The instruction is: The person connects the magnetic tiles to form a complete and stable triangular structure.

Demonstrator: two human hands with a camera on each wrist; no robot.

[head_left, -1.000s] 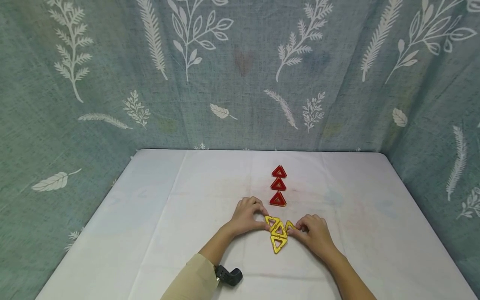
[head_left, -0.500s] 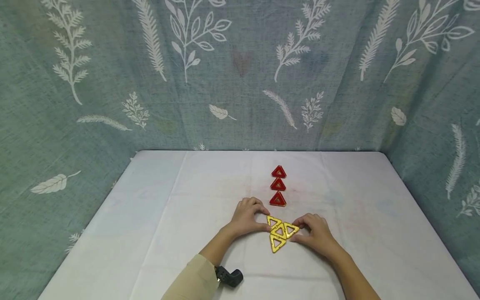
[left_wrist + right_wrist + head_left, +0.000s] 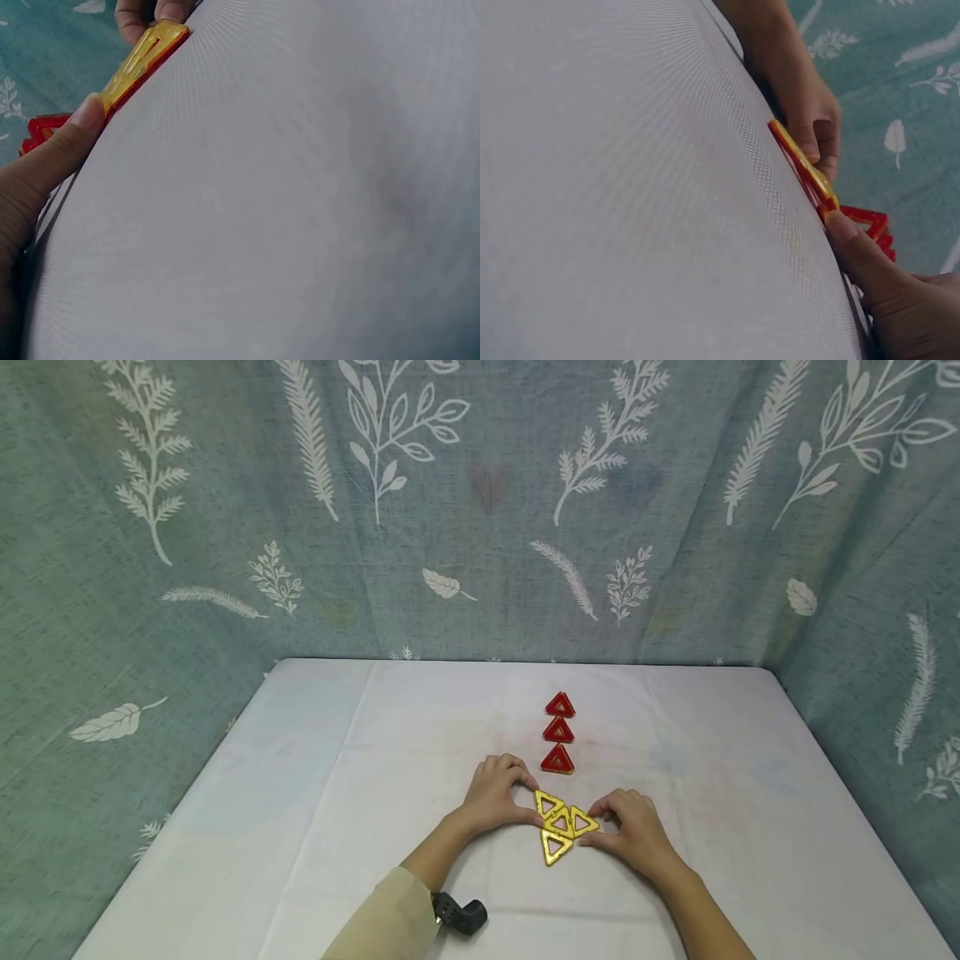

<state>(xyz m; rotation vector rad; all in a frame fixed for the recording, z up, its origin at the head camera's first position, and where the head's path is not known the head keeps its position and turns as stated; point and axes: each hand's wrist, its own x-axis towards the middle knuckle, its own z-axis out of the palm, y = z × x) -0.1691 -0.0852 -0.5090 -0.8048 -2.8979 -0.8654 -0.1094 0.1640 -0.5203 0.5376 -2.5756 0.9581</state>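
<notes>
Several yellow triangular magnetic tiles (image 3: 557, 821) lie flat on the table, edge to edge, forming one larger triangle. My left hand (image 3: 493, 793) holds the upper-left tile (image 3: 548, 802) between thumb and fingers. On the other side, my right hand (image 3: 630, 831) holds the right-hand tile (image 3: 582, 822) by its outer corner, thumb below and fingers above. The lower tile (image 3: 555, 846) is touched by neither hand. In the left wrist view the yellow tiles (image 3: 142, 64) appear edge-on, with a red layer along their underside. The right wrist view shows the left thumb and fingertips (image 3: 810, 150) beyond them.
Behind the yellow shape, 3 red triangular tiles (image 3: 558, 730) stand in a line toward the back of the white-covered table (image 3: 405, 735). A green leaf-patterned curtain (image 3: 480, 527) surrounds the back and sides. A black device (image 3: 461, 914) sits at the left wrist.
The right-hand yellow tile, tilted a second ago, has come down flat against the middle tile. My right fingers have shifted to its outer corner. The left hand has hardly moved.
</notes>
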